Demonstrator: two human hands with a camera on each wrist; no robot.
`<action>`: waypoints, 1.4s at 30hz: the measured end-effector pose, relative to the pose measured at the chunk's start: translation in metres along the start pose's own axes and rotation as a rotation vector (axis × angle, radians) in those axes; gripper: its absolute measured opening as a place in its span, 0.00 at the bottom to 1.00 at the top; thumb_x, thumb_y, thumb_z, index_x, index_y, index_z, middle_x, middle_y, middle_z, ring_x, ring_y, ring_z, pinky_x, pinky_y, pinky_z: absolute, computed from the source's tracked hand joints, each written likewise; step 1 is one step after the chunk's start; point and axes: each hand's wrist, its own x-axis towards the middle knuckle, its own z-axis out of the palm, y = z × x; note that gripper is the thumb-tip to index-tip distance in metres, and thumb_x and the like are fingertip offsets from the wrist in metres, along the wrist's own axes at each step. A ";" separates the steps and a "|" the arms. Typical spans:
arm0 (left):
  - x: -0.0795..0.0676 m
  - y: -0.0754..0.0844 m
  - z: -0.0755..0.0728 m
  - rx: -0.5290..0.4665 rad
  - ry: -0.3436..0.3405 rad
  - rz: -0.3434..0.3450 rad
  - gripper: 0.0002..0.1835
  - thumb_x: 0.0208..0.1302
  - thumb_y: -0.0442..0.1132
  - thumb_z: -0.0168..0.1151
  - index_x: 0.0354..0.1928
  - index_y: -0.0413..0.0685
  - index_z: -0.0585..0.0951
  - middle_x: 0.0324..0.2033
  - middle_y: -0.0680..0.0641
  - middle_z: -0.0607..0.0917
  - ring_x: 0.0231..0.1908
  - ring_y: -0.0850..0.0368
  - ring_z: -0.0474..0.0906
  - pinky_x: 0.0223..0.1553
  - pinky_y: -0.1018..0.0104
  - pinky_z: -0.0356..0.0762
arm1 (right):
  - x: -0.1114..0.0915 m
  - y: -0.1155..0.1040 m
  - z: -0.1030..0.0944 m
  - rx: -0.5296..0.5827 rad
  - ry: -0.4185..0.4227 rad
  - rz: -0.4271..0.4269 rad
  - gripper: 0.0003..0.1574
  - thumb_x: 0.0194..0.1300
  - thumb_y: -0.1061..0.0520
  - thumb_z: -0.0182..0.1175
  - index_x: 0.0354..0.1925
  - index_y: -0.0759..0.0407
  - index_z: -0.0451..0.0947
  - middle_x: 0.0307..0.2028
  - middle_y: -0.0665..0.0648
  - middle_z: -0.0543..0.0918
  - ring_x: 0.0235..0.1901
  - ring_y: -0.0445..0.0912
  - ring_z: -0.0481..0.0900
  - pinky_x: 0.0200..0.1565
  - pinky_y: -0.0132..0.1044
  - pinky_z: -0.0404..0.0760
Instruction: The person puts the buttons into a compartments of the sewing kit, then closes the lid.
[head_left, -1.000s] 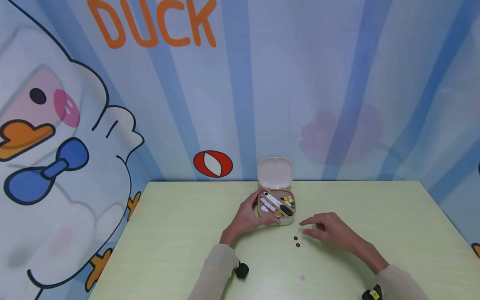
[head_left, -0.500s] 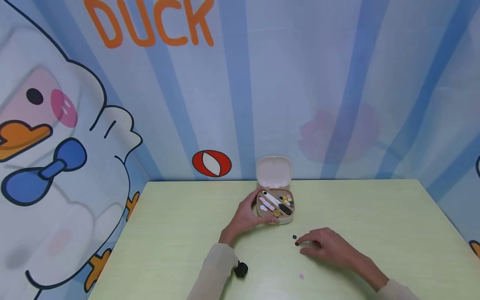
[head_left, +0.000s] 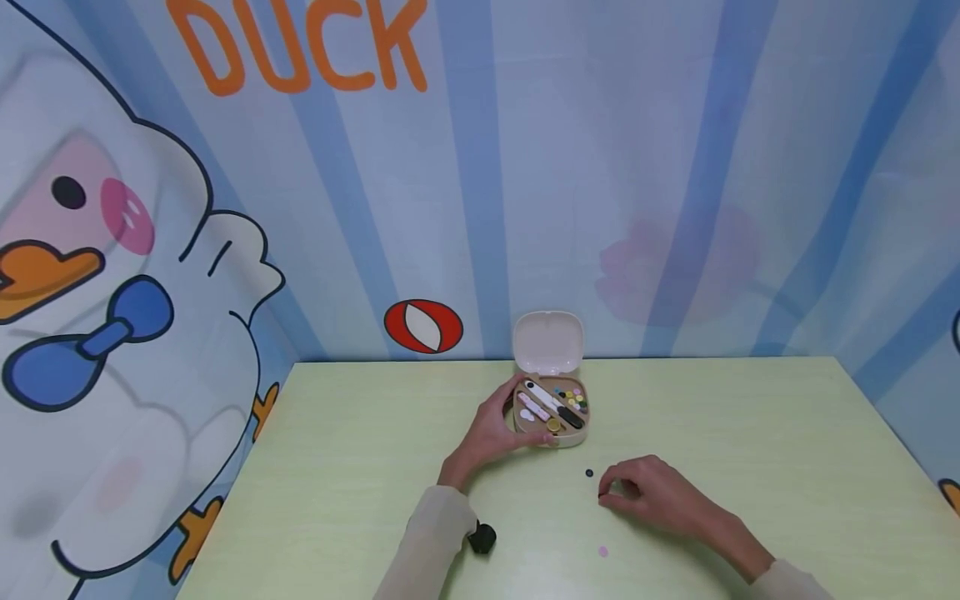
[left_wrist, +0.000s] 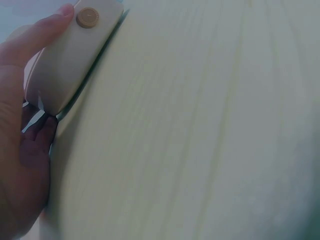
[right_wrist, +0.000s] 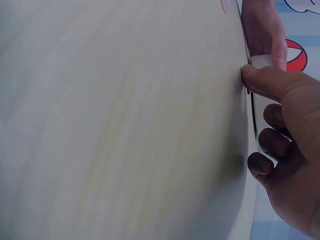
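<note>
In the head view, the left hand (head_left: 491, 431) is holding the box (head_left: 572, 442), with the thumb pressing along its front and the other fingers going round the left side. The fingers of the right hand (head_left: 652, 496) are closing narrowly at the tips, and they are pinching a small dark piece (head_left: 599, 497); its shape is too small to tell.

Only the head view is showing the inside of the box: coloured buttons (head_left: 572, 398) are lying on the side away from the left fingers, and a white and black tool (head_left: 553, 405) is lying slantwise beside them. The left wrist view is showing a round brown clasp (left_wrist: 87, 18) just beside the left thumb tip. The right wrist view is showing three right fingers bending toward the palm, but the pinched piece is not showing clearly there.

A dark button (head_left: 589, 473) is lying just ahead of the right fingertips, and a pink piece (head_left: 603, 552) is lying nearer the person than them. Beyond the left fingers, the raised lid (head_left: 548, 343) is standing near the far edge of the desk (head_left: 375, 467). Bare desk is stretching between both hands, and widely rightward from the right fingers.
</note>
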 end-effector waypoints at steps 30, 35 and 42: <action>0.000 0.001 0.000 -0.011 0.001 0.008 0.58 0.50 0.53 0.84 0.81 0.62 0.61 0.74 0.56 0.69 0.73 0.57 0.63 0.74 0.57 0.64 | -0.001 -0.002 -0.003 -0.043 0.015 -0.050 0.08 0.66 0.60 0.72 0.37 0.45 0.87 0.27 0.34 0.79 0.25 0.29 0.67 0.27 0.26 0.70; 0.000 0.001 0.000 -0.004 0.003 0.009 0.58 0.50 0.53 0.84 0.81 0.61 0.60 0.74 0.56 0.68 0.74 0.57 0.63 0.74 0.57 0.64 | 0.000 -0.002 -0.005 -0.030 -0.001 -0.059 0.09 0.65 0.61 0.72 0.36 0.44 0.86 0.27 0.34 0.78 0.25 0.30 0.67 0.26 0.26 0.70; 0.001 -0.001 0.001 -0.014 0.007 0.014 0.58 0.50 0.52 0.85 0.81 0.62 0.61 0.74 0.57 0.68 0.73 0.59 0.63 0.74 0.59 0.64 | 0.004 0.000 -0.012 0.001 -0.041 -0.036 0.09 0.66 0.60 0.72 0.36 0.44 0.88 0.28 0.35 0.82 0.25 0.30 0.68 0.27 0.26 0.71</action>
